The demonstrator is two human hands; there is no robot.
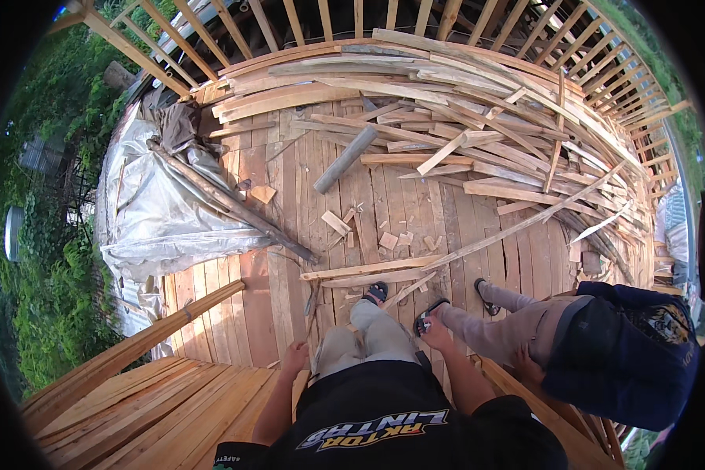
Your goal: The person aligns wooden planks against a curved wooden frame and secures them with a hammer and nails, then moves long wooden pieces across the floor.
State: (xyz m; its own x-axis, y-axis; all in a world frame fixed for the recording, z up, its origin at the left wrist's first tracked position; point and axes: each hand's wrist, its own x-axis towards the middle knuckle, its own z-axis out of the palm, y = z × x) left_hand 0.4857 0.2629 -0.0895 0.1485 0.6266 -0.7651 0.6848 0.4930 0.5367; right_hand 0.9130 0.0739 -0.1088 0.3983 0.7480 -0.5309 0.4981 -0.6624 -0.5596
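My left hand (pixel 295 357) hangs beside my left thigh, near the stacked planks (pixel 172 407). Its fingers look loosely curled, with nothing visible in them. In front of my right thigh is my right hand (pixel 436 335), its fingers drawn together around something small and pale that I cannot make out. Beyond that hand, in line with it, shows the dark sandal (pixel 429 308) of another person (pixel 603 345). Ahead of my feet, a light wooden strip (pixel 372 267) lies across the floorboards (pixel 290 211).
A big heap of loose wooden strips (pixel 478 117) covers the far and right floor. A grey round piece (pixel 346 159) and wood offcuts (pixel 388 240) lie nearer. Plastic sheeting (pixel 172 223) with a pole (pixel 235 207) is at left. Wooden railings (pixel 321 23) stand along the far edge.
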